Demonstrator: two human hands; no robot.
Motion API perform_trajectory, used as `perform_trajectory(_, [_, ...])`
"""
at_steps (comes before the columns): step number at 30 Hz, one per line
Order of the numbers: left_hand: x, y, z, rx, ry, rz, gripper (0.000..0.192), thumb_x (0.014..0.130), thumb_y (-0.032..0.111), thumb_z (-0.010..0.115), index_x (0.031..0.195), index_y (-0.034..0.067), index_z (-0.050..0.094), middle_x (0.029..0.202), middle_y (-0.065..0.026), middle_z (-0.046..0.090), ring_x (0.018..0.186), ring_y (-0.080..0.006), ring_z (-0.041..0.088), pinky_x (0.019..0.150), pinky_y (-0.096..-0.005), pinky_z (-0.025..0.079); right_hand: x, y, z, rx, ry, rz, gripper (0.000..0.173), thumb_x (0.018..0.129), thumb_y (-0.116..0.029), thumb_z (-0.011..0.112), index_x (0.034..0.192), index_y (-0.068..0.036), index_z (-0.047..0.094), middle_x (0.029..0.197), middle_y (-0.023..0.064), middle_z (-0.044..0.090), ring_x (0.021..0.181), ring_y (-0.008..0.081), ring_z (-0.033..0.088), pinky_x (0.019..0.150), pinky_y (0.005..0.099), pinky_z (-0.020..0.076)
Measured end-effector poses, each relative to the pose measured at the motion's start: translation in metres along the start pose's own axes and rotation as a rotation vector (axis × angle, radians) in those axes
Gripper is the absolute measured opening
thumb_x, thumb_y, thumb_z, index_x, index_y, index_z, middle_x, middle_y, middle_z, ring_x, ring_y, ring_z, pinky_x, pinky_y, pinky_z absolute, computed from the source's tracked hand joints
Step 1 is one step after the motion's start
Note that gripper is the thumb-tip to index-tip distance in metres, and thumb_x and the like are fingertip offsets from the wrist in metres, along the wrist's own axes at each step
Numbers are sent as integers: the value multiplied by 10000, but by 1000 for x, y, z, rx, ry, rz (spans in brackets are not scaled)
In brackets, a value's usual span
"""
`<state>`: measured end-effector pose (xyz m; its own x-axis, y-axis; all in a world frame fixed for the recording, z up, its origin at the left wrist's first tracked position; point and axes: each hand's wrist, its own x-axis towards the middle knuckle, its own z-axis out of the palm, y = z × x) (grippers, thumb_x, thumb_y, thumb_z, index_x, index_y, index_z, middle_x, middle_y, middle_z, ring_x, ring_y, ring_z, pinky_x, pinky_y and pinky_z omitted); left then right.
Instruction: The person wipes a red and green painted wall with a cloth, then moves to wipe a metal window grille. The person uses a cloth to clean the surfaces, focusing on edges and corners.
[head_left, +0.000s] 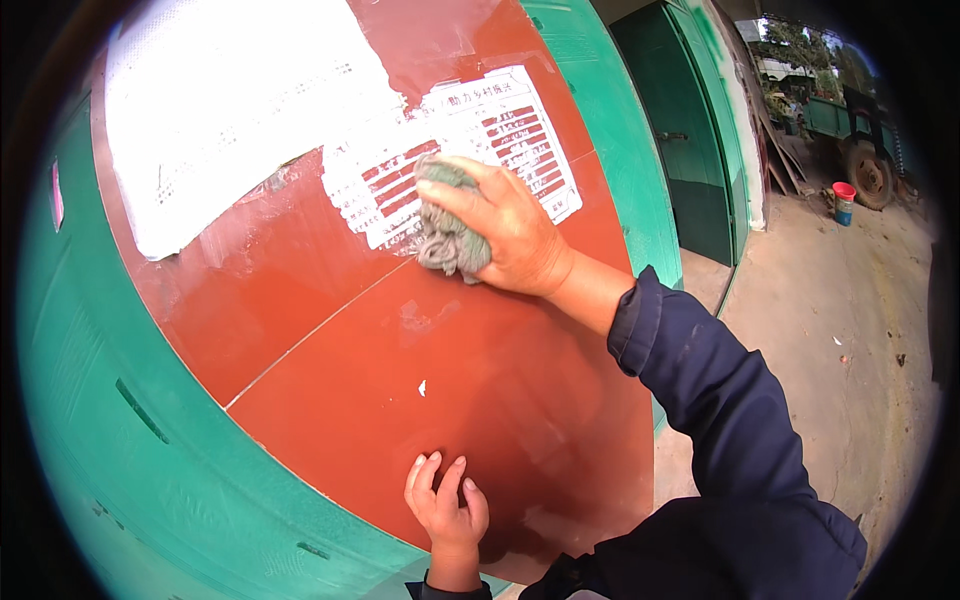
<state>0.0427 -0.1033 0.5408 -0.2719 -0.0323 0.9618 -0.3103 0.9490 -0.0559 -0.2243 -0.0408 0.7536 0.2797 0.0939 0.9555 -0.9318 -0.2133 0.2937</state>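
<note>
My right hand (517, 225) grips a bunched grey-green cloth (450, 232) and presses it against a red-brown tiled wall panel (450, 337). Under and around the cloth is a white printed paper notice (559, 161), torn at its edges and bearing writing, with the panel's red showing through in strips. Part of the notice is hidden by the hand. My left hand (448, 502) is low in front of the panel, empty, its fingers apart and slightly curled; whether it touches the surface I cannot tell. A larger white sheet (232, 97) with a ragged lower edge covers the upper left.
Green wall (135, 450) borders the panel. To the right a dark green door (675, 127) stands ajar. Beyond it, on the concrete ground (817, 300), are a red-and-blue bucket (844, 202) and a vehicle's wheel (870, 172). A paper scrap (422, 388) clings to the panel.
</note>
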Motion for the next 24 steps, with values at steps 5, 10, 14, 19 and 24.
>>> perform_trajectory(5, [26,6,21,63,65,28,283,753,40,623,1020,79,709,1212,-127,571,1145,-352,520,964,-432,446,51,114,-23,-96,432,670,645,771,-156,766,1364,-112,516,1340,164,459,1197,337,520,1012,396,452])
perform_trajectory(10, [36,19,47,81,186,-14,293,732,20,606,1010,61,690,1181,-144,581,1152,-380,511,994,-473,422,104,97,-10,-187,351,314,617,773,-188,756,1341,-116,528,1309,168,490,1181,355,502,1022,419,419])
perform_trajectory(14, [45,32,69,141,163,-12,271,734,28,600,986,56,698,1185,-143,575,1152,-378,511,1000,-473,414,112,59,18,-44,161,-69,655,711,-178,791,1309,-128,529,1273,153,506,1152,340,509,970,437,428])
perform_trajectory(19, [51,39,79,268,201,-24,253,727,31,597,945,74,716,1175,-133,572,1123,-358,525,960,-440,449,130,144,-12,-146,276,1,629,718,-168,781,1304,-151,553,1337,153,495,1178,349,503,964,454,436])
perform_trajectory(24, [53,42,83,324,209,-15,238,716,61,615,935,75,709,1167,-137,560,1132,-362,508,971,-459,444,135,172,-45,-223,328,264,634,764,-208,747,1351,-125,523,1379,172,455,1219,366,472,1003,461,406])
